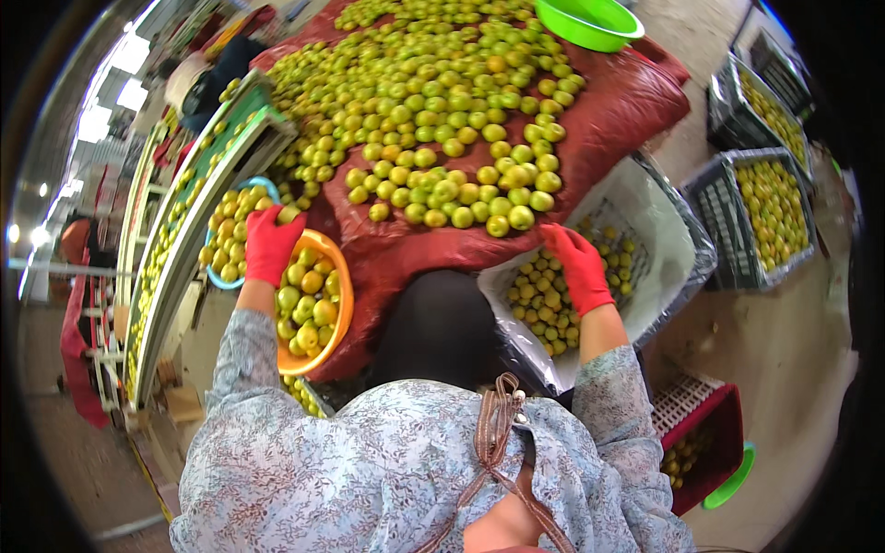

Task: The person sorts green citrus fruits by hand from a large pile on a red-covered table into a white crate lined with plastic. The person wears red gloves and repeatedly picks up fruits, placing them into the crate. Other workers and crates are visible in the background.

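My left hand (272,242), in a red glove, holds a yellow-green round fruit (287,214) at its fingertips, over the gap between a blue basin (209,266) and an orange basin (343,304), both filled with fruit. My right hand (579,266), gloved in red too, hangs over the lined crate (660,256) with fruit at its bottom. Its fingertips are near the edge of the red sheet (429,252); whether they hold anything cannot be told. A wide heap of green and yellow fruit (442,104) lies on the sheet in front of me.
A conveyor (187,235) carrying fruit runs along the left. A green basin (588,21) rests at the sheet's far right corner. Fruit-filled crates (726,221) stand on the floor at right, and a dark red crate (719,442) is at lower right. A person (200,83) is at upper left.
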A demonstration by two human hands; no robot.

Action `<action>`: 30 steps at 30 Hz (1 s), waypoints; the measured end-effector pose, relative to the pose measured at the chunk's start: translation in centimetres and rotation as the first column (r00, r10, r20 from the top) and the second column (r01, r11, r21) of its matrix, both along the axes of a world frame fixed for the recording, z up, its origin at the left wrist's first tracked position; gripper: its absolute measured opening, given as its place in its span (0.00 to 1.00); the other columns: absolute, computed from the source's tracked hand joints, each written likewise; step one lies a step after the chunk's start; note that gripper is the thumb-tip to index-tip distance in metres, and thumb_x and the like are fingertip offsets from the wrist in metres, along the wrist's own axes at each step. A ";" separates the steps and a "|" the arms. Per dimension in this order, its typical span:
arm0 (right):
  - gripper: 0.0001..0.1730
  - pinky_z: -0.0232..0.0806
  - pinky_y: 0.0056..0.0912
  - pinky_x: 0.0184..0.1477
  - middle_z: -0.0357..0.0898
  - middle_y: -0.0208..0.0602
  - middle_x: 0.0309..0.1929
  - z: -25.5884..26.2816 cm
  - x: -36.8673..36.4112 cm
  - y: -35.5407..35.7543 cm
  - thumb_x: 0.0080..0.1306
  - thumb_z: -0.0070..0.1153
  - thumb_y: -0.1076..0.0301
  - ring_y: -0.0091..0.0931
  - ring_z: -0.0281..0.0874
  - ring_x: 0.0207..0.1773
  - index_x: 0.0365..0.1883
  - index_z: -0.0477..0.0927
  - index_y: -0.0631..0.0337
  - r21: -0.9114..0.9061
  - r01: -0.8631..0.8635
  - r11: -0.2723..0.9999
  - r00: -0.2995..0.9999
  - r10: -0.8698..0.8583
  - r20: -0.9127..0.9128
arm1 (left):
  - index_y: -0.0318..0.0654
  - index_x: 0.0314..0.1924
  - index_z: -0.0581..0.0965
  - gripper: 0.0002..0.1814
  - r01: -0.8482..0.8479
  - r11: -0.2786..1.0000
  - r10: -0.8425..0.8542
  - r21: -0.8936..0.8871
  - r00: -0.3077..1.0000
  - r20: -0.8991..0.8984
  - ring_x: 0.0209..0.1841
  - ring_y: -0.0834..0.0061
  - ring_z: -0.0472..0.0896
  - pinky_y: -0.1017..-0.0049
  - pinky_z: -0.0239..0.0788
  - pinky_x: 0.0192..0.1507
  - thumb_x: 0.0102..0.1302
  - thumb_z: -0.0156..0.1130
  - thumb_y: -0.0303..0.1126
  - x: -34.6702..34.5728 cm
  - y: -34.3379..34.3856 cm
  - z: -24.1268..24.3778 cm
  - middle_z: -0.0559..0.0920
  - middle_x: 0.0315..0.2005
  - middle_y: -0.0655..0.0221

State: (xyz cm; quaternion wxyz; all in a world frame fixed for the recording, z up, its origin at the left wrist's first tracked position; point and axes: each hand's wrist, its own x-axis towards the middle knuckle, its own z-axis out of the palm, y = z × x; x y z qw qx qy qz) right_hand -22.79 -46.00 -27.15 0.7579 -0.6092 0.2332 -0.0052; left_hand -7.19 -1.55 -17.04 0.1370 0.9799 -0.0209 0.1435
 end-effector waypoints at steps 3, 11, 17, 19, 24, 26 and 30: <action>0.22 0.63 0.20 0.46 0.81 0.22 0.42 -0.9 0.4 -0.1 0.68 0.58 0.52 0.17 0.72 0.44 0.49 0.84 0.61 -0.048 0.001 0.999 0.998 -0.004 -0.061 | 0.37 0.45 0.83 0.26 -0.187 0.982 0.189 0.041 0.980 -0.068 0.51 0.55 0.76 0.63 0.68 0.56 0.50 0.74 0.47 -5.6 6.8 -0.3 0.77 0.47 0.51; 0.23 0.63 0.27 0.57 0.81 0.30 0.53 -2.8 0.3 -1.3 0.72 0.51 0.51 0.22 0.75 0.53 0.54 0.81 0.59 -0.063 -0.067 0.996 0.986 0.056 -0.154 | 0.35 0.56 0.78 0.22 -0.139 0.798 -0.001 -0.587 0.973 -0.232 0.62 0.64 0.72 0.71 0.61 0.65 0.65 0.61 0.39 -7.8 11.6 -4.4 0.75 0.57 0.58; 0.24 0.62 0.29 0.60 0.79 0.31 0.56 -2.7 -0.7 -2.9 0.73 0.51 0.51 0.24 0.75 0.57 0.59 0.78 0.58 0.030 0.024 0.999 0.998 -0.022 -0.067 | 0.33 0.54 0.78 0.19 -0.159 0.656 0.163 -0.738 0.984 -0.067 0.58 0.69 0.75 0.72 0.63 0.61 0.72 0.50 0.36 -1.3 7.4 -0.3 0.80 0.52 0.61; 0.26 0.62 0.30 0.61 0.77 0.32 0.58 -2.1 0.0 -3.5 0.73 0.50 0.51 0.24 0.73 0.60 0.61 0.75 0.58 0.118 0.094 0.988 0.994 -0.088 -0.058 | 0.32 0.56 0.77 0.20 0.009 0.434 -0.063 -0.901 0.998 -0.020 0.57 0.72 0.75 0.74 0.64 0.60 0.74 0.48 0.39 2.8 2.3 -0.2 0.79 0.52 0.60; 0.28 0.58 0.29 0.67 0.68 0.33 0.67 -0.2 6.8 -5.0 0.73 0.51 0.57 0.24 0.64 0.67 0.67 0.69 0.60 -0.068 0.120 0.990 0.963 -0.100 0.250 | 0.39 0.62 0.72 0.23 -0.012 0.675 -0.125 -0.738 0.983 -0.131 0.59 0.61 0.73 0.66 0.61 0.62 0.74 0.46 0.44 12.9 -9.5 -8.5 0.74 0.60 0.56; 0.28 0.56 0.29 0.68 0.68 0.34 0.67 0.0 11.0 -5.6 0.72 0.54 0.62 0.25 0.63 0.68 0.68 0.67 0.62 -0.181 0.104 0.978 0.919 -0.025 0.394 | 0.46 0.62 0.72 0.26 -0.198 0.808 0.078 -0.555 0.969 -0.233 0.66 0.52 0.63 0.61 0.58 0.65 0.70 0.49 0.50 13.4 -10.2 -14.4 0.71 0.63 0.54; 0.33 0.59 0.23 0.65 0.70 0.38 0.64 -1.4 20.0 -6.9 0.68 0.59 0.59 0.23 0.65 0.67 0.67 0.67 0.64 -0.394 0.113 0.912 0.947 0.021 0.319 | 0.44 0.50 0.77 0.18 -0.233 0.916 0.166 -0.327 0.962 -0.218 0.62 0.63 0.69 0.61 0.56 0.64 0.70 0.50 0.45 12.3 -9.0 -22.2 0.77 0.54 0.59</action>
